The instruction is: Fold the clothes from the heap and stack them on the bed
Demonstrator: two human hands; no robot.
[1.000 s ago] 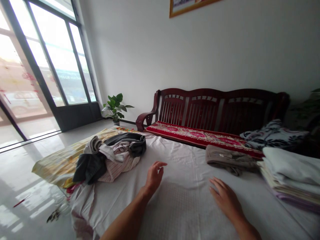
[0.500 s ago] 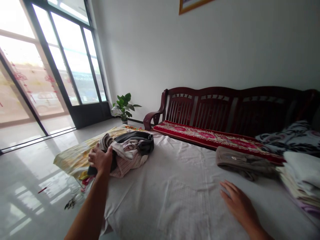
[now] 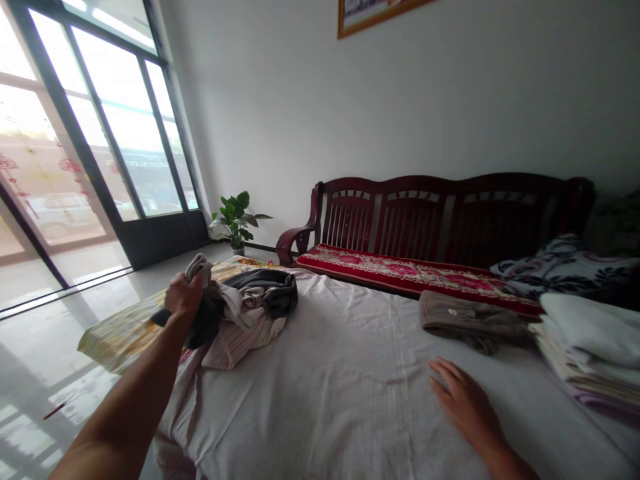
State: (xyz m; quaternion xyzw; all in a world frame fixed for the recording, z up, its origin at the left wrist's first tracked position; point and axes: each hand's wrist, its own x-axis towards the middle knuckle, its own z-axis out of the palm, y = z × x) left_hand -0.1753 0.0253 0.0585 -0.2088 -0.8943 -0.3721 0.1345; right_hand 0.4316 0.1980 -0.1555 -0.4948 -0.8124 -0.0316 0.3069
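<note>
My left hand [image 3: 184,293] is closed on a grey-brown garment [image 3: 199,264], lifting part of it at the left side of a clothes pile. In that pile lie a dark grey garment [image 3: 280,290] and a pale pink ribbed garment [image 3: 227,343], crumpled together. My right hand [image 3: 460,397] rests over the white cloth [image 3: 345,373] with fingers stretched and nothing in them. Just beyond it lies a folded brown garment [image 3: 450,313]. A stack of folded white and cream clothes [image 3: 590,333] stands to its right.
Behind the cloth-covered surface runs a dark red wooden bench [image 3: 400,213] with a red floral cover [image 3: 400,267]. A black-and-white patterned cloth [image 3: 565,267] lies on its right end. A potted plant [image 3: 237,220] stands near the glass door [image 3: 135,133]. A yellow cloth [image 3: 115,337] hangs over the left edge.
My left hand has raised the grey-brown garment slightly up from the pile. My right hand stays spread over the white cloth. The view has shifted a little to the right.
</note>
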